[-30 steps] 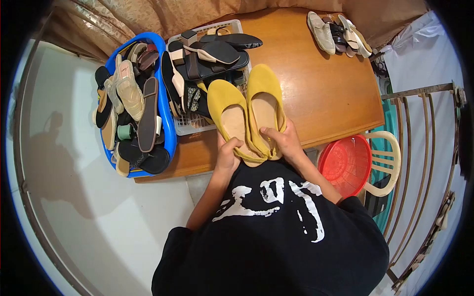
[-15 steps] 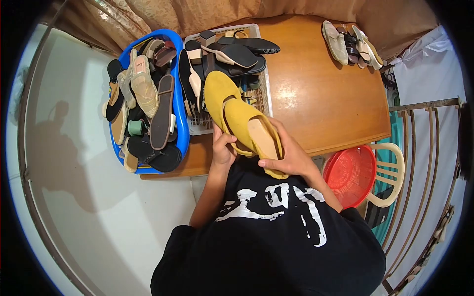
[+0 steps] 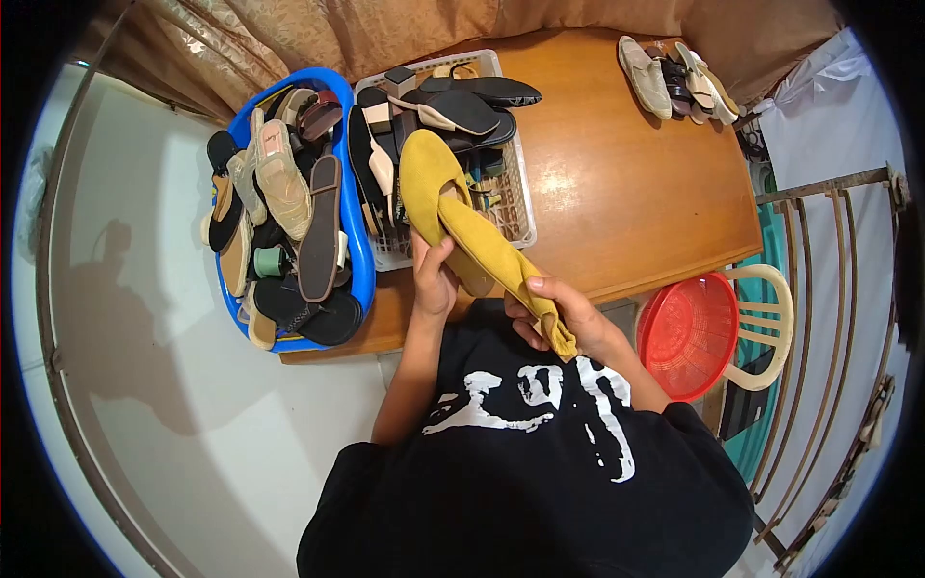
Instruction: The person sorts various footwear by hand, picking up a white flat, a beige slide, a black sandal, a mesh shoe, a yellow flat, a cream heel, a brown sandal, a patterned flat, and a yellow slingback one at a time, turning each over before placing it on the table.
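A pair of yellow flat shoes is in my hands, above the near edge of the table. My left hand (image 3: 433,280) is closed around the shoe on the left (image 3: 421,173), whose toe points away from me. The other yellow shoe (image 3: 496,246) lies across it, turned on its side, with its toe end overlapping the first. Fingers and thumb of my right hand (image 3: 568,316) grip this second shoe near the heel. Just beyond the shoes is a white plastic basket (image 3: 523,173) of black and beige footwear, including a black slip-on (image 3: 462,111).
A blue tub (image 3: 360,241) piled with sandals and slip-ons stands to the left. Several shoes (image 3: 644,77) sit at the far right of the wooden table (image 3: 617,193). Right of the table are a red basket (image 3: 686,337), a cream plastic chair (image 3: 782,328) and a metal rack (image 3: 819,202).
The right-hand shoe has rolled onto its side, so its opening no longer faces up. My right hand's grip has shifted at its heel; my left hand still holds the other shoe.
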`<state>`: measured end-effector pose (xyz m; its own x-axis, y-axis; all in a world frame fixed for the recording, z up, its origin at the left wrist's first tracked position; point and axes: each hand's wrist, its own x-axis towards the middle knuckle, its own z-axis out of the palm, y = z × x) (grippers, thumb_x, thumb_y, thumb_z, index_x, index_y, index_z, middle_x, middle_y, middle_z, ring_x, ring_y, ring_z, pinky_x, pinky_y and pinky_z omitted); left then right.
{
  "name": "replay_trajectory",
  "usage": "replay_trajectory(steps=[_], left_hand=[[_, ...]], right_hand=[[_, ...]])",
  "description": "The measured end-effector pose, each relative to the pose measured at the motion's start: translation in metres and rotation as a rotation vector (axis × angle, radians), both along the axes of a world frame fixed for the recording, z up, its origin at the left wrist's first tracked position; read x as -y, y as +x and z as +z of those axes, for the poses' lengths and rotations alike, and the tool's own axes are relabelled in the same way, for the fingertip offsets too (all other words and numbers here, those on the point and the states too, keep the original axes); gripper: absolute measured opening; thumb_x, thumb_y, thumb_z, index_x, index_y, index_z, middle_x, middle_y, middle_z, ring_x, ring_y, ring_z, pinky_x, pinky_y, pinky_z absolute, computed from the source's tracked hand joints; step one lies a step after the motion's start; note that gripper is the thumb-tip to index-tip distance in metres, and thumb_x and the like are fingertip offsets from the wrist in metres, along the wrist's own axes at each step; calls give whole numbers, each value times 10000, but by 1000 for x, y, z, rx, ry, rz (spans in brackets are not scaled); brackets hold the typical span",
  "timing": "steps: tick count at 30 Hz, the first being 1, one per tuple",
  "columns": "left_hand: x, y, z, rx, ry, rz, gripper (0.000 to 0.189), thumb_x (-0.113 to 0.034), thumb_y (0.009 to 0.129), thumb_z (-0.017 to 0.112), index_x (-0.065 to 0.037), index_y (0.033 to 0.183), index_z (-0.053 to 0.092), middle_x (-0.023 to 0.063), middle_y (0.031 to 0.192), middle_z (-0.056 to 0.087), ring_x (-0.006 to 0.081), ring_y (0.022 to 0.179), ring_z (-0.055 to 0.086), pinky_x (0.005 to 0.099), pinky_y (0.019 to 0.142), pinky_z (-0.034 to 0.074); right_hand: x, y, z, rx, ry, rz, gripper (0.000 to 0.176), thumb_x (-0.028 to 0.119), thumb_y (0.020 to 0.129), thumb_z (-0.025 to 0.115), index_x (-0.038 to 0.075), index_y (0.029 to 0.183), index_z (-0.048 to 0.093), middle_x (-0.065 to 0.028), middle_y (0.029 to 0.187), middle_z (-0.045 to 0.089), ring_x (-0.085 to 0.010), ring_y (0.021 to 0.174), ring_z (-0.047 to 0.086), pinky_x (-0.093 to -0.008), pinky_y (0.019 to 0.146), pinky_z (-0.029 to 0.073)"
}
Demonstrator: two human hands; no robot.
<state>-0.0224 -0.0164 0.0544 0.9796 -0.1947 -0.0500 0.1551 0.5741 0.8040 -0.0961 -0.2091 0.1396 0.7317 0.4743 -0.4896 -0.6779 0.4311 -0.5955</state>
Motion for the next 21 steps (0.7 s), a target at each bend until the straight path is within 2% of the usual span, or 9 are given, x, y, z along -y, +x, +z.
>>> replay_trajectory(steps=[2, 4, 5, 7, 9, 11, 13, 16, 21], left_hand=[[1, -1, 6, 64, 11, -50, 775, -93, 840, 587, -61, 1540, 257, 170, 1437, 486, 296, 1310, 532, 414, 1127, 406], [4, -4, 10, 132, 160, -42, 842, -58, 805, 608, -85, 1556, 230, 191, 1423, 510, 316, 1309, 547, 411, 1064, 482], [2, -4, 7, 119, 169, -30, 869, -16, 771, 599, -77, 1555, 229, 178, 1443, 479, 310, 1333, 516, 417, 1103, 438], [-1, -5, 2, 94, 182, -7, 930, 70, 703, 582, -61, 1553, 228, 152, 1485, 417, 297, 1383, 456, 428, 1180, 349], [1, -6, 9, 53, 86, -2, 905, 45, 723, 572, -63, 1555, 233, 143, 1493, 413, 289, 1399, 434, 426, 1188, 337], [-1, -5, 12, 26, -84, -9, 857, -1, 772, 575, -69, 1560, 245, 136, 1503, 421, 280, 1400, 434, 420, 1186, 335], [-6, -1, 12, 8, -330, -37, 787, -69, 852, 590, -77, 1569, 265, 132, 1513, 441, 269, 1386, 458, 408, 1176, 341], [-3, 2, 21, -145, -207, 35, 643, -118, 963, 548, -67, 1554, 297, 134, 1497, 455, 261, 1384, 457, 407, 1166, 354], [5, 6, 30, -97, 156, -13, 542, -130, 1000, 624, -49, 1479, 385, 107, 1393, 538, 212, 1275, 541, 350, 1082, 434]], right_hand=[[-4, -1, -4, 80, -101, -1, 741, 419, 897, 559, 80, 1521, 349, -65, 865, 499, -130, 571, 521, -258, 426, 379], [-3, 2, -11, 113, -89, 22, 757, 373, 897, 579, 62, 1539, 327, -98, 967, 552, -188, 671, 597, -291, 529, 473], [-3, 3, -16, 130, -83, 35, 766, 350, 896, 589, 53, 1548, 317, -114, 1018, 578, -217, 720, 635, -307, 580, 520], [-15, 2, -38, 515, -566, -65, 783, 281, 891, 602, 42, 1566, 284, -174, 1162, 605, -297, 918, 667, -354, 779, 539], [-17, 2, -40, 692, -810, -92, 803, 229, 885, 618, 31, 1574, 257, -244, 1271, 604, -380, 1082, 658, -402, 929, 524], [-13, 6, -25, 667, -808, -42, 822, 197, 878, 638, 19, 1572, 236, -326, 1345, 578, -466, 1210, 609, -453, 1031, 473], [-8, 11, -14, 663, -842, 7, 829, 201, 843, 663, 17, 1558, 287, -334, 1302, 596, -467, 1192, 615, -447, 1015, 485], [-1, 13, -17, 755, -914, -35, 830, 202, 791, 695, 15, 1529, 366, -335, 1244, 621, -469, 1153, 626, -448, 987, 502], [11, 16, -16, 848, -1067, -58, 842, 203, 742, 720, 48, 1515, 425, -298, 1176, 649, -462, 1071, 649, -464, 929, 526]])
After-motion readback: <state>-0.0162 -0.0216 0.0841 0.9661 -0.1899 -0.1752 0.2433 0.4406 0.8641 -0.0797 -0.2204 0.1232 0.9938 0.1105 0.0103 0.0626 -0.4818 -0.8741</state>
